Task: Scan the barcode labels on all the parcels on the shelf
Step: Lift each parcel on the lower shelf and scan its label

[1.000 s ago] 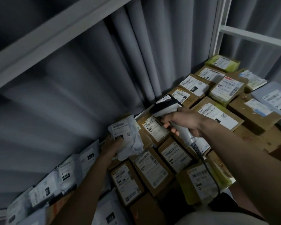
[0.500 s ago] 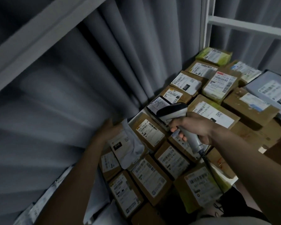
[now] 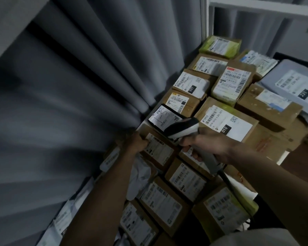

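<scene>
- On the shelf (image 3: 155, 103), the left hand (image 3: 138, 142) gripped a cardboard parcel (image 3: 158, 151) at its far corner;
- right hand (image 3: 208, 144) clasped the scanner (image 3: 183, 128), nose pointing left toward the curtain, long axis across the parcels.

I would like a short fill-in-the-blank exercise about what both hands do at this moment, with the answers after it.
1. The right hand grips a barcode ____.
2. The left hand holds the edge of a brown cardboard ____.
3. The black square on the large box behind the right hand reads ____.
4. A grey ____ hangs behind the parcels.

Answers: scanner; box; 010; curtain
</scene>
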